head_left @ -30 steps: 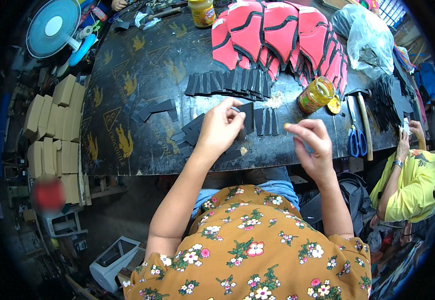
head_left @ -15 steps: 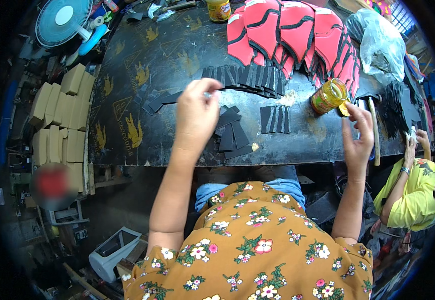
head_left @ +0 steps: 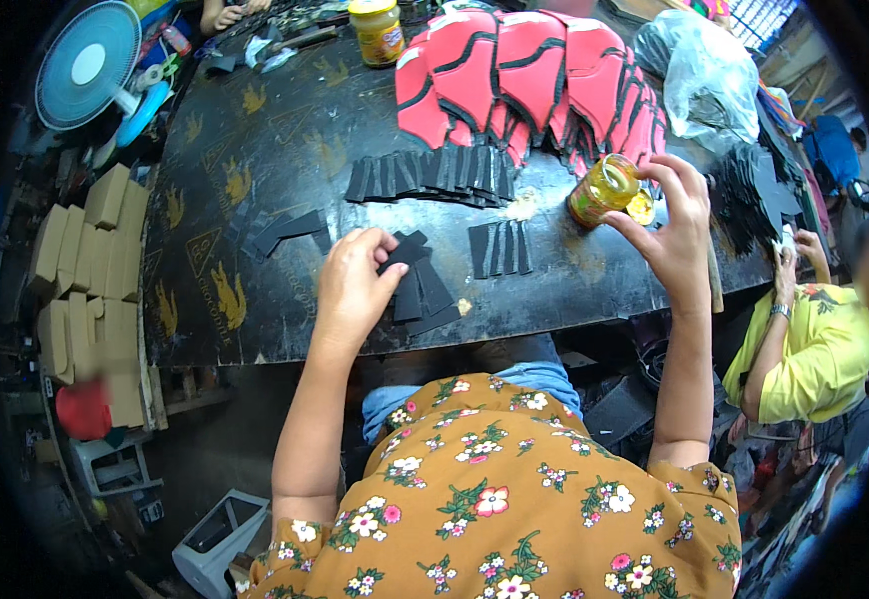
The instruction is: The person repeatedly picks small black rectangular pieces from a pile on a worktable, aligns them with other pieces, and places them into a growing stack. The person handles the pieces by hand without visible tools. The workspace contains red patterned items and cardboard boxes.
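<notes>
My left hand (head_left: 353, 287) rests on the black worktable (head_left: 255, 170), fingers pinching a black strip (head_left: 402, 256) at the edge of a small fan of black strips (head_left: 425, 295). My right hand (head_left: 672, 225) is raised at the right and grips an open jar of yellow glue (head_left: 602, 190), which tilts a little. A few more black strips (head_left: 499, 248) lie between my hands. Behind them runs a long row of overlapping black pieces (head_left: 430, 175).
Red-and-black shaped pieces (head_left: 514, 80) are stacked at the back, beside a lidded jar (head_left: 378, 30) and a clear plastic bag (head_left: 699, 75). A blue fan (head_left: 85, 65) and cardboard boxes (head_left: 90, 260) stand to the left. A person in a yellow shirt (head_left: 814, 349) works on the right.
My right hand went from the strips out to the right and took hold of the glue jar. My left hand reached back to the row, then came forward onto the near strips.
</notes>
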### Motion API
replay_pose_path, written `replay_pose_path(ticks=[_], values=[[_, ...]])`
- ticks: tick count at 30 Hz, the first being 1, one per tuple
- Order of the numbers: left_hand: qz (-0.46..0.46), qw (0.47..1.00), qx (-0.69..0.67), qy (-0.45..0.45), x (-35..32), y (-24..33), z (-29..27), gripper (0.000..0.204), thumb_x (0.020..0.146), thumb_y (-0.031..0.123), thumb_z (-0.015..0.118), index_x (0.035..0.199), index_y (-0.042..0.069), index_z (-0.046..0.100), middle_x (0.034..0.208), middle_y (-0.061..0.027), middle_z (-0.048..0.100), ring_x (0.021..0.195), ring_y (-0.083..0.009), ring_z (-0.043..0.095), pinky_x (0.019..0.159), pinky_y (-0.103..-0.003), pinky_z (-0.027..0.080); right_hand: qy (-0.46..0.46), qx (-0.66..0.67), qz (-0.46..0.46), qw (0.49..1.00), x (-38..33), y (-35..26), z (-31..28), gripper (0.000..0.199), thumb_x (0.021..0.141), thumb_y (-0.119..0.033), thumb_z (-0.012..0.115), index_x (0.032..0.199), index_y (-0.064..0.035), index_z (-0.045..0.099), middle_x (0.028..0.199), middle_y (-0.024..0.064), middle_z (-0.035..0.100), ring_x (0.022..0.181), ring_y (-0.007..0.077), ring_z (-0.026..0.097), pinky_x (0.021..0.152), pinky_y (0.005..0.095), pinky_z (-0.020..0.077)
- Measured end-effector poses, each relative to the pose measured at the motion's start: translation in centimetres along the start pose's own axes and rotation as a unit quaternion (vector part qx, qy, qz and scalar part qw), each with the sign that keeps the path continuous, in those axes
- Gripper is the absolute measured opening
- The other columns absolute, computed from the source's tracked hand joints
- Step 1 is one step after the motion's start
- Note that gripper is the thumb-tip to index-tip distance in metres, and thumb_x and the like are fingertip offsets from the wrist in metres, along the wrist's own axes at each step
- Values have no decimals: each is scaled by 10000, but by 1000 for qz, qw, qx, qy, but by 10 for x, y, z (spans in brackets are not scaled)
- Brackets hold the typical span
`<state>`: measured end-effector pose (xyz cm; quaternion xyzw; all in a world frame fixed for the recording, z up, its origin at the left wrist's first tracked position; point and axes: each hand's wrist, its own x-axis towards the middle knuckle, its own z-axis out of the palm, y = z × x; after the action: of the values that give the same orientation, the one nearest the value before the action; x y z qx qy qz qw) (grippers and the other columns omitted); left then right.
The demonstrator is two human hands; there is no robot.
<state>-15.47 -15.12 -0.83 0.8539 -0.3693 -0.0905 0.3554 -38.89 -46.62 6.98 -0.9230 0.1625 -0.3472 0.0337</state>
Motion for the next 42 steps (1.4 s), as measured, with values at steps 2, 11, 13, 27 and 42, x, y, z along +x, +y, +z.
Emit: replay_pose_path(ticks=[2,11,13,27,42], values=[[-10,999,-31,0,1,0,-5,192,838,89,851,984,2,761,921,-111,709,798,-228,689,740,-363,559,-60,-57,10,997,5,3,2,567,695,-467,959,1114,-115,810,1379,124,667,1298,359,597,1064,516,458],[-89,887,-454,-15,4,11,8,388,974,50,805,1339,-17,695,989,-3,690,816,-56,659,707,-219,569,-129,-58,4,990,22,12,18,486,709,-485,950,1021,-126,851,1434,81,672,1361,326,554,1096,509,428],[-107,863,-493,-35,4,15,17,408,970,61,811,1349,-25,689,988,-7,694,804,-62,674,674,-228,586,9,-2,-12,1000,17,13,13,431,718,-418,964,986,-107,831,1404,87,689,1331,324,572,1098,490,429],[-119,822,-549,-94,4,51,34,388,1007,78,746,1360,-25,624,969,-61,753,745,-101,713,630,-257,609,-213,455,140,853,-36,-74,15,305,997,-100,660,1254,-18,802,1089,69,651,1051,160,606,924,302,458],[-116,810,-567,-91,-2,55,38,333,1035,53,718,1351,-19,639,975,-57,766,779,-87,714,646,-236,590,-102,681,292,664,-26,-99,72,836,1003,-33,742,1720,-106,319,1201,68,697,1084,120,651,884,268,533]])
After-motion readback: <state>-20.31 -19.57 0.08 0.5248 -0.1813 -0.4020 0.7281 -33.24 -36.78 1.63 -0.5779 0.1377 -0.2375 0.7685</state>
